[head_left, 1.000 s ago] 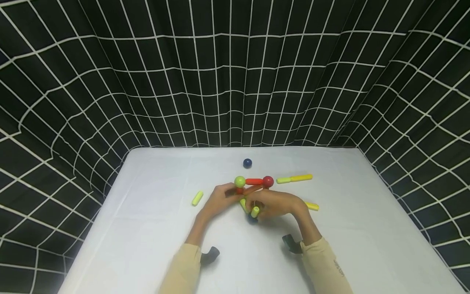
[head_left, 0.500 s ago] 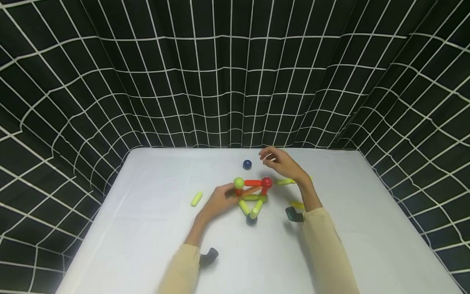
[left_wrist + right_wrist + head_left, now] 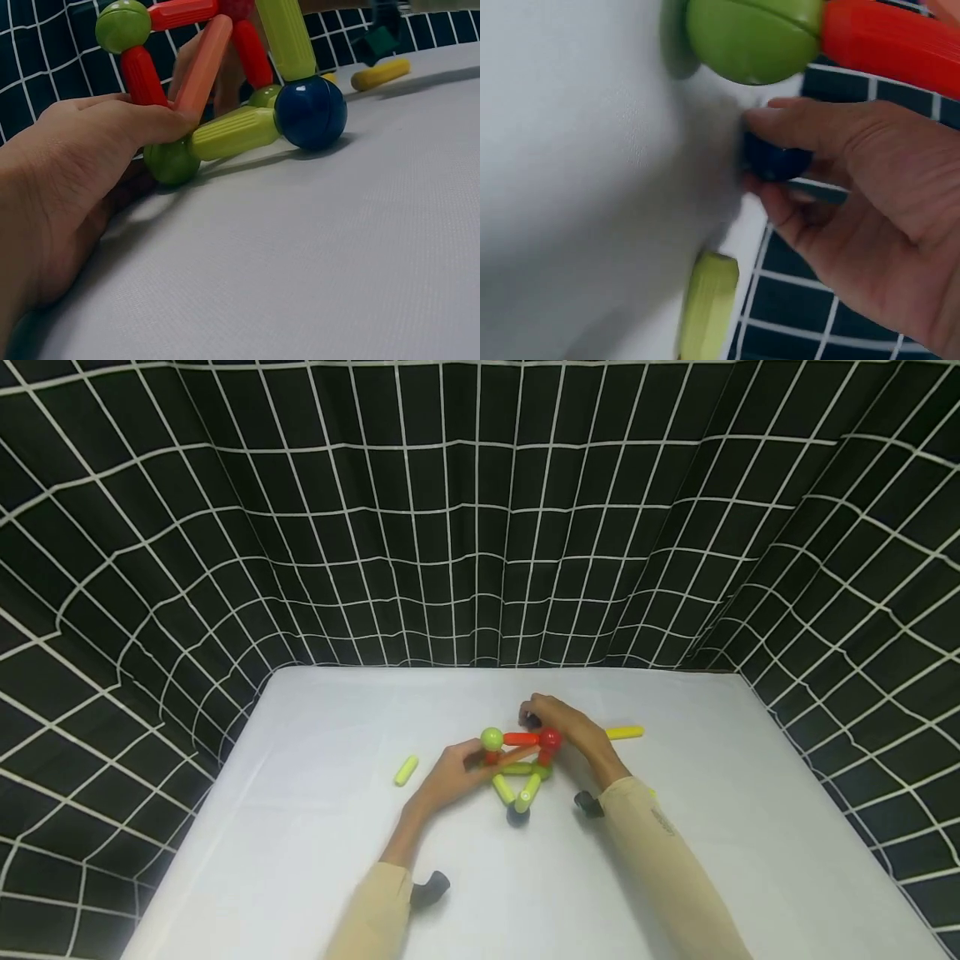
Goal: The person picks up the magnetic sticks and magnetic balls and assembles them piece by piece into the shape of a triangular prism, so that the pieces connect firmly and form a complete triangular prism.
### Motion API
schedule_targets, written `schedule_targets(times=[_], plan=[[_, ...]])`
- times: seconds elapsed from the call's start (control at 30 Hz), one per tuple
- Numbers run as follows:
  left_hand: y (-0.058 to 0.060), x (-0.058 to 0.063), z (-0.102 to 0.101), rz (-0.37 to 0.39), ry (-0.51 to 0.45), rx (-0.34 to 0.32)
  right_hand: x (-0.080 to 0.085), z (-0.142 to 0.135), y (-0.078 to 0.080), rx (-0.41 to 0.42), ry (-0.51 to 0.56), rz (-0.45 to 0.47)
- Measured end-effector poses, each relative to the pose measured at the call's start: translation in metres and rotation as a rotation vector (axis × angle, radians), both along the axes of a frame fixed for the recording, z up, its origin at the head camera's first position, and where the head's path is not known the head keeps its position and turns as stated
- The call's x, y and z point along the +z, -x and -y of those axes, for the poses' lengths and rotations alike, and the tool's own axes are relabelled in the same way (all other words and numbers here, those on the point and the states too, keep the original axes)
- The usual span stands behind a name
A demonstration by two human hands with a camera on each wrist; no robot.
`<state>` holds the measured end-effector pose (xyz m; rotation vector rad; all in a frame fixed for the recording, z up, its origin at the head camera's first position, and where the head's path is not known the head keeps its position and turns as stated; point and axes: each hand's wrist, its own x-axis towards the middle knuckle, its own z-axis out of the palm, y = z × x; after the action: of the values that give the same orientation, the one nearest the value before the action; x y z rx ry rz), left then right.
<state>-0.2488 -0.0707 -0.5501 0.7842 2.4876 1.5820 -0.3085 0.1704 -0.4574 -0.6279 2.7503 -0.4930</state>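
Note:
A frame of magnetic rods and balls stands on the white table. A green ball (image 3: 491, 739) and a red ball (image 3: 550, 740) form its top, joined by a red rod (image 3: 521, 739). My left hand (image 3: 448, 772) grips its lower left corner, thumb against the orange rod (image 3: 204, 67) just above a lower green ball (image 3: 172, 161). At the near corner, a yellow-green rod (image 3: 286, 37) rises at a tilt from a dark blue ball (image 3: 310, 112). Behind the frame, my right hand (image 3: 558, 714) pinches a second dark blue ball (image 3: 776, 159) between thumb and fingers.
One loose yellow-green rod (image 3: 406, 771) lies left of the frame. A yellow rod (image 3: 625, 732) lies to the right, partly behind my right forearm; a yellow-green rod (image 3: 710, 307) shows below the right hand in its wrist view. Black cloth with white grid lines (image 3: 480, 568) hangs behind the table.
My right hand left the frame's near corner, reached to the back and took hold of the loose blue ball, which is now farther right and nearer. The left hand has kept its grip.

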Motion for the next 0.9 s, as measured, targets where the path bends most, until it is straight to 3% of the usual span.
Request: schedule_targets(times=[0.17,0.3,0.47,0.63,0.8,0.9], plan=[[0.0,0.0,0.0,0.0,0.009,0.006,0.009,-0.021,-0.023,-0.143,0.079,0.038],[0.001,-0.001,-0.001,-0.01,0.004,0.002,0.022,-0.033,-0.04,-0.162,0.136,-0.027],[0.001,-0.003,-0.001,-0.005,0.0,-0.004,0.048,-0.044,-0.06,-0.1,0.258,-0.154],[0.001,-0.004,0.001,-0.007,0.03,0.008,0.065,-0.047,-0.075,-0.041,0.411,-0.173],[0.001,-0.005,0.001,-0.011,0.031,0.023,0.074,-0.044,-0.088,0.143,0.48,-0.181],[0.002,-0.005,0.001,-0.012,0.029,0.013,0.079,-0.041,-0.095,0.282,0.479,-0.135]])
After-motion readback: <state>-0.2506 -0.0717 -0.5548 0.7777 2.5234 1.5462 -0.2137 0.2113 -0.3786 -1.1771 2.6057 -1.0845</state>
